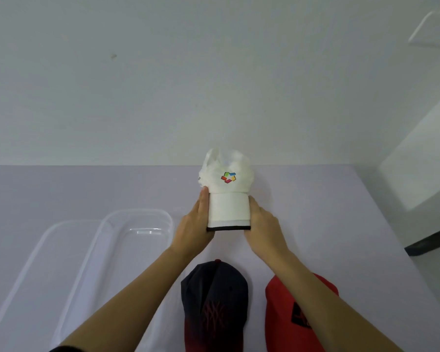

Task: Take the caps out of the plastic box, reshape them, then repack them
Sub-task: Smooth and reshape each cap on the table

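A white cap point(228, 199) with a small multicoloured logo is held over the middle of the table, its crown crumpled and its brim bent into a curve towards me. My left hand point(194, 224) presses the brim's left side and my right hand point(262, 224) presses its right side. A dark navy cap point(215, 295) with a red brim lies on the table near me, between my forearms. A red cap point(290, 316) lies to its right, partly under my right forearm. The clear plastic box point(137, 224) stands at the left with nothing visible inside.
A clear lid point(36, 262) lies to the left of the box. The pale lilac table point(341, 212) ends at a white wall behind. A dark object point(432, 240) sits beyond the table's right edge.
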Action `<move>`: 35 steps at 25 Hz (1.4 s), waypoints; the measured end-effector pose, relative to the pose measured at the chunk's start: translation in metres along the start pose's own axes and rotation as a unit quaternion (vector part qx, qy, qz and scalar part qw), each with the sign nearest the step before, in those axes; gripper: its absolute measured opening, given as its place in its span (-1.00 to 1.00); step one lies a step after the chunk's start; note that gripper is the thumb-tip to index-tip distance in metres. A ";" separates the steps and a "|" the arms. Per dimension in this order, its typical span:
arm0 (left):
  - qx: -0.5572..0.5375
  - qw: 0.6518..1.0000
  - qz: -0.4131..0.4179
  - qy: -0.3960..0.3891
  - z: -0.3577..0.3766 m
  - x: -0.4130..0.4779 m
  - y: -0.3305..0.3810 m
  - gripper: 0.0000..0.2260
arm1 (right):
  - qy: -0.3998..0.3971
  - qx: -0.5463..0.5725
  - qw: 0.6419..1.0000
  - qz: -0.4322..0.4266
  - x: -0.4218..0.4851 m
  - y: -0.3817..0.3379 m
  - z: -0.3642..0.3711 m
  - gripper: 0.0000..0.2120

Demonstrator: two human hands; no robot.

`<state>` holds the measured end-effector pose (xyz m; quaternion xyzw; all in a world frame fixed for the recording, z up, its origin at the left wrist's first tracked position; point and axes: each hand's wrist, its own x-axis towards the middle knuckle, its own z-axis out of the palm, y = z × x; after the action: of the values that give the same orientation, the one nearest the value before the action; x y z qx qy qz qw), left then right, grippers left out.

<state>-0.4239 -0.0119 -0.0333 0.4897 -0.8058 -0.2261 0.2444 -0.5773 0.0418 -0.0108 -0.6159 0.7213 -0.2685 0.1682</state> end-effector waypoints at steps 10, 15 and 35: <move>-0.314 0.948 -0.045 0.017 0.004 -0.024 0.047 -0.38 | -0.021 0.329 0.944 0.022 -0.023 -0.019 0.003 -0.46; -0.093 0.982 0.057 -0.152 -0.017 -0.025 0.017 -0.10 | -0.016 0.195 0.980 -0.025 -0.027 0.017 -0.013 -0.33; -0.211 0.977 -0.019 0.007 -0.071 0.024 0.076 -0.58 | 0.084 0.181 0.977 0.078 -0.036 0.038 -0.006 -0.25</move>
<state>-0.4419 -0.0109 0.0724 0.4438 -0.7287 -0.3924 0.3436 -0.6045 0.0817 -0.0317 -0.4920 0.7181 -0.4318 0.2363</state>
